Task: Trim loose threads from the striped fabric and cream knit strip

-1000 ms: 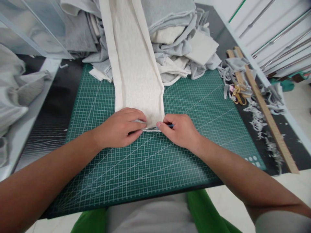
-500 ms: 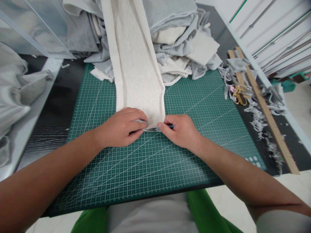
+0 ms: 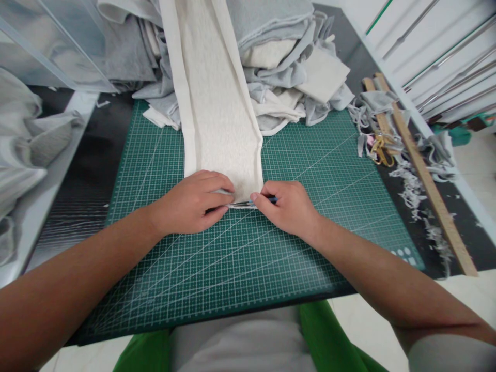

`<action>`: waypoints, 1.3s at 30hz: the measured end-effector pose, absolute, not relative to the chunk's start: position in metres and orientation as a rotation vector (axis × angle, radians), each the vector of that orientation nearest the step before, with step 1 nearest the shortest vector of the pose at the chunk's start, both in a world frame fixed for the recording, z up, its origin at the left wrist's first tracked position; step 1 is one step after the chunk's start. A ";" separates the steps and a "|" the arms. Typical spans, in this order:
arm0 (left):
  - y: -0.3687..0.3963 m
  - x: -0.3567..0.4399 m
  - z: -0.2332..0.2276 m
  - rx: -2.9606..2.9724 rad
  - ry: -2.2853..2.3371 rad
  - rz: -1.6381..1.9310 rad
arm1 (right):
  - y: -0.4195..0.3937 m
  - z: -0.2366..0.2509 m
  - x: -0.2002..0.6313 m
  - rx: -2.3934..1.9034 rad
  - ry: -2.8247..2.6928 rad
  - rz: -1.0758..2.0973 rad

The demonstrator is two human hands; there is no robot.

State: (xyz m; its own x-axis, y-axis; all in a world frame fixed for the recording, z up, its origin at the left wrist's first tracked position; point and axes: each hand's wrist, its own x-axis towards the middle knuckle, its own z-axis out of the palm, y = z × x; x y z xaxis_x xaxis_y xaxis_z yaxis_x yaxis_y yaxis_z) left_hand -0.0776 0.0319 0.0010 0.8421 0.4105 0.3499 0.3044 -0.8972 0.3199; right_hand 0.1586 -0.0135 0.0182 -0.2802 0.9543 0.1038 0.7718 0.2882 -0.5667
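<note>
A long strip of cream fabric [image 3: 217, 103] with folded side edges runs down onto the green cutting mat [image 3: 217, 268]. At its near end, my left hand [image 3: 197, 201] pinches the hem by the thumb and fingers. My right hand [image 3: 289, 206] is closed around a slim tool with metal blades and a blue handle [image 3: 273, 200], which looks like thread snips. The tool's blades lie along the fabric's near edge and point left, toward my left fingertips. Most of its handle is hidden in my right hand.
Piles of grey and cream fabric [image 3: 275, 67] rise at the back. Wooden rulers [image 3: 430, 186], gold-handled scissors [image 3: 382, 150] and thread scraps [image 3: 411, 191] lie along the right side. More grey cloth [image 3: 23, 134] sits at far left, near a translucent bin [image 3: 73, 46].
The view has shifted very slightly. Both hands keep nearly the same place and grip at the fabric's near edge, with the tool's blades still along it.
</note>
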 end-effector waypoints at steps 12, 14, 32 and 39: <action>0.032 -0.079 0.000 2.781 0.525 0.622 | -0.016 0.017 0.156 -1.537 -2.214 0.544; 0.032 -0.079 0.000 2.778 0.520 0.628 | -0.015 0.017 0.156 -1.537 -2.218 0.551; 0.032 -0.079 0.002 2.759 0.521 0.611 | -0.013 0.022 0.155 -1.495 -2.319 0.565; 0.032 -0.079 0.000 2.765 0.518 0.608 | -0.013 0.020 0.155 -1.502 -2.297 0.551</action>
State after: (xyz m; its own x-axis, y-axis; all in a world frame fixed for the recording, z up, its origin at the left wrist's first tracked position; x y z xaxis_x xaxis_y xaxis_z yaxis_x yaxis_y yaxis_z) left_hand -0.0791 0.0319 0.0004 0.8486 0.3951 0.3517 0.2850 -0.9017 0.3252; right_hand 0.1551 -0.0135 0.0202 -0.3829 0.9211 0.0703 0.7890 0.3657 -0.4937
